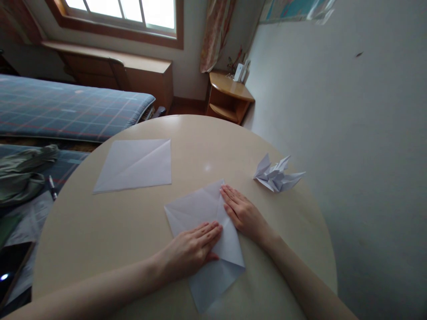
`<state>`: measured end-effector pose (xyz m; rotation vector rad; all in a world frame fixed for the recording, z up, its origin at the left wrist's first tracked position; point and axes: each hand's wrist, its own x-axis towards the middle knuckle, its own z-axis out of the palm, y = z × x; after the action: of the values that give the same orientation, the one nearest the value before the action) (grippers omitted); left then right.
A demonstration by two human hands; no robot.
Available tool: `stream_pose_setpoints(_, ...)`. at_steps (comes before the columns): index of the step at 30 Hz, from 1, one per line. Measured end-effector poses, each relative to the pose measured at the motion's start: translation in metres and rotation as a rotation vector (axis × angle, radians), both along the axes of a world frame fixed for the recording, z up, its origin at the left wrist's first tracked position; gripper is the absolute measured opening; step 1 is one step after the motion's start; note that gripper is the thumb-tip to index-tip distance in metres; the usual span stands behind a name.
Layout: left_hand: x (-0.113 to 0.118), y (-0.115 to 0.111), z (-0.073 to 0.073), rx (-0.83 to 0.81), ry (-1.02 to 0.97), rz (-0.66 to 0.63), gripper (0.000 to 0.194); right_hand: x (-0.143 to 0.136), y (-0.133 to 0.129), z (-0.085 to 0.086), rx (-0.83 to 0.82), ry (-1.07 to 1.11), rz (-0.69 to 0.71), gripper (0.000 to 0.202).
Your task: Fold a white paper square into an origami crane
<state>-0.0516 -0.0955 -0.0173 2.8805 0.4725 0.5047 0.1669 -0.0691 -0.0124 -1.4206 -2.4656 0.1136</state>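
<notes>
A white sheet of paper (190,213) with crease lines lies on the round table in front of me, its right side folded inward. My left hand (196,249) rests flat across the middle of this sheet, fingers stretched out and thumb a little apart. Along the upper right edge of the paper lies my right hand (242,211), fingers extended, the tips near the top corner. Parts of the sheet are hidden under both hands. Neither hand is gripping anything.
A second creased sheet (140,164) lies at the table's left rear. Several folded paper cranes (278,175) sit in a cluster near the right edge of the table (100,235). A white wall (360,146) runs close on the right; a plaid mattress (66,106) stands left.
</notes>
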Motion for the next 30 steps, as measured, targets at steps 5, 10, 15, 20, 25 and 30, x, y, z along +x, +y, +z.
stream_pose_setpoints(5, -0.0004, 0.0001, 0.0022, -0.013, 0.013, -0.004, 0.045, 0.0005, -0.0009, 0.0011, -0.008, -0.021, 0.003, 0.047)
stream_pose_setpoints(10, -0.0002, -0.0006, 0.0014, -0.029, 0.011, 0.001, 0.045, 0.0028, 0.0016, 0.0018, -0.038, -0.027, 0.001, 0.048)
stream_pose_setpoints(15, -0.0007, -0.0008, -0.0015, -0.054, -0.016, 0.003, 0.047, 0.0057, 0.0035, 0.0001, -0.056, -0.014, 0.003, 0.050)
stream_pose_setpoints(20, -0.0007, -0.0004, -0.0007, -0.020, 0.006, -0.003, 0.047, 0.0057, 0.0036, 0.0004, -0.067, -0.025, 0.006, 0.050)
stream_pose_setpoints(25, -0.0010, 0.0004, 0.0013, 0.013, 0.027, -0.015, 0.046, 0.0052, 0.0032, 0.0024, -0.070, -0.064, 0.006, 0.049)
stream_pose_setpoints(30, -0.0014, 0.0009, 0.0019, 0.005, 0.016, -0.014, 0.046, 0.0051, 0.0051, 0.0040, -0.057, -0.129, -0.020, 0.049)
